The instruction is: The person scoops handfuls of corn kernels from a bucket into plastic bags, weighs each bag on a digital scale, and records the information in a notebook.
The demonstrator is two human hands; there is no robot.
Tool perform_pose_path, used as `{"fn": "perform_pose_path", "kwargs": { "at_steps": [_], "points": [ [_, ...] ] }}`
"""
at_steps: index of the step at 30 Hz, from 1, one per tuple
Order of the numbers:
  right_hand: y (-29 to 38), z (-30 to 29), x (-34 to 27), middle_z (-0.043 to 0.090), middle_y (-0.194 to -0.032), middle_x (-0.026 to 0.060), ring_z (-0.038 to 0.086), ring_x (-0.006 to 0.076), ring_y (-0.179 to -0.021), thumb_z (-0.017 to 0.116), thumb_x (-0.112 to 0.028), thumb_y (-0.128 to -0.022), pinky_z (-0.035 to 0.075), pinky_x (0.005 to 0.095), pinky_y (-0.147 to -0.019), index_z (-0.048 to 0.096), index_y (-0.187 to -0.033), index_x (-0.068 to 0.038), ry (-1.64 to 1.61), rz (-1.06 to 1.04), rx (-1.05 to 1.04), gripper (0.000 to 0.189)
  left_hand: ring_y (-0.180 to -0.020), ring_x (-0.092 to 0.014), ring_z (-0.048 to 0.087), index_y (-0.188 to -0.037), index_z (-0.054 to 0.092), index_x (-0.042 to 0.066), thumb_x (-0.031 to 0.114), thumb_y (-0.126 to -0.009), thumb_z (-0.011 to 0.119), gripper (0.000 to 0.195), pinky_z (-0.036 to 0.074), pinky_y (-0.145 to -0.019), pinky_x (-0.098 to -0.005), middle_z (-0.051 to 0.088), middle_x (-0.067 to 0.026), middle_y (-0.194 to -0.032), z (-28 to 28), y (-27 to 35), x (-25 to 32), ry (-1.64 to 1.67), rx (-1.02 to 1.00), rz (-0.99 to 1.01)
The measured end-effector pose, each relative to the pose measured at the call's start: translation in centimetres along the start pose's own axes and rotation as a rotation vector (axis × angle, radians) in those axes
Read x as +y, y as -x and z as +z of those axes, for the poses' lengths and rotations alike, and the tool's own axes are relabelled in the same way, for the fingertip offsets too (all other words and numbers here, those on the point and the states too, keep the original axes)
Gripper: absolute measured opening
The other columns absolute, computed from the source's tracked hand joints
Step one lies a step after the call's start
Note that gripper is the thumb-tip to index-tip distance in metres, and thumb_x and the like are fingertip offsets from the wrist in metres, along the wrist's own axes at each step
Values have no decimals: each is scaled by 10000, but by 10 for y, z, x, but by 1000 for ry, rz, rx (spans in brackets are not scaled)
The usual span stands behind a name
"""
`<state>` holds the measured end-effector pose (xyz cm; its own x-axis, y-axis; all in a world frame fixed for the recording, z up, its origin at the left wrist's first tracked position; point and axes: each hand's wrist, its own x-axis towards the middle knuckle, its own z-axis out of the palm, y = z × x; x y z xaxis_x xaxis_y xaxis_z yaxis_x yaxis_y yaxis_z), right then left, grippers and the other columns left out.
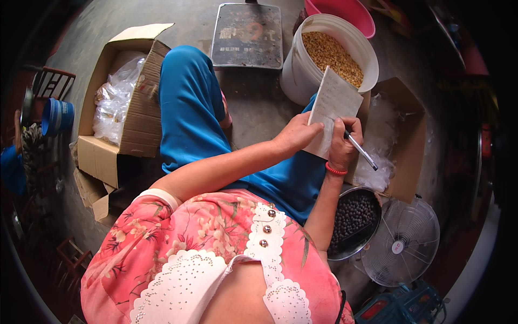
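A small paper notepad (336, 99) with handwriting on it is tilted over my right knee. My left hand (301, 129) grips its lower left edge, thumb on top of the page. In my right hand (346, 141) is a pen (361, 150), its dark end pointing down and right, and the fingers rest against the page. The pen's tip is hidden by the fingers. Beyond the notepad stands a white plastic bucket (295, 75) holding yellow split grains or pulses (330, 52).
An open cardboard box (139, 117) of clear plastic bags (117, 101) is at left; another box (410, 154) stands at right. A platform scale (247, 38) lies ahead. Near my right arm are a metal bowl (378, 220) of dark round items and a fan (398, 247). A pink basin (356, 12) sits behind the bucket.
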<state>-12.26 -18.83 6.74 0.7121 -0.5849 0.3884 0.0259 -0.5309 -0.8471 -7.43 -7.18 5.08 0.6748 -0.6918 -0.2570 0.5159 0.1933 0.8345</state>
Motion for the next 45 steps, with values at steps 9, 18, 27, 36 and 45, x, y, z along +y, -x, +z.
{"fn": "perform_pose_path", "kwargs": {
  "at_steps": [9, 18, 27, 36, 45],
  "points": [
    [-4, -22, 0, 499, -689, -14, 418, 49, -615, 532, -188, -885, 363, 187, -574, 571, -901, -28, -183, 132, 154, 165, -864, -132, 567, -1084, 532, -31, 129, -836, 516, 296, 468, -763, -282, 607, -84, -953, 8, -4, 1, 27, -40, 13],
    [20, -97, 52, 505, -1057, 126, 484, 217, -974, 528, -246, -877, 397, 338, -856, 466, -1079, 5, -228, 432, 313, 329, -946, -269, 579, -1067, 545, -18, 147, -753, 509, 356, 442, -819, -348, 615, -188, -966, 53, -2, -17, -327, -283, 159],
    [72, -173, 103, 529, -935, 99, 489, 179, -844, 580, -146, -842, 424, 311, -760, 488, -1025, 25, -5, 385, 408, 267, -786, -350, 595, -1074, 526, -14, 229, -745, 560, 410, 466, -687, -409, 604, -222, -840, 67, -6, -16, -807, -453, 213],
    [141, -260, 178, 572, -898, 120, 541, 201, -805, 615, -72, -779, 443, 322, -742, 514, -938, 18, 621, 413, 688, 209, -832, -296, 602, -964, 605, 0, 43, -779, 542, 201, 478, -732, -356, 619, -151, -900, 57, 4, -20, -759, -558, 417],
    [180, -293, 197, 603, -912, 157, 575, 283, -806, 656, -31, -682, 459, 368, -728, 570, -923, -20, 913, 572, 626, 256, -812, -267, 604, -960, 609, 6, 3, -780, 547, 191, 481, -715, -321, 613, -135, -878, 51, 4, -17, -764, -632, 418]
  ]
}}
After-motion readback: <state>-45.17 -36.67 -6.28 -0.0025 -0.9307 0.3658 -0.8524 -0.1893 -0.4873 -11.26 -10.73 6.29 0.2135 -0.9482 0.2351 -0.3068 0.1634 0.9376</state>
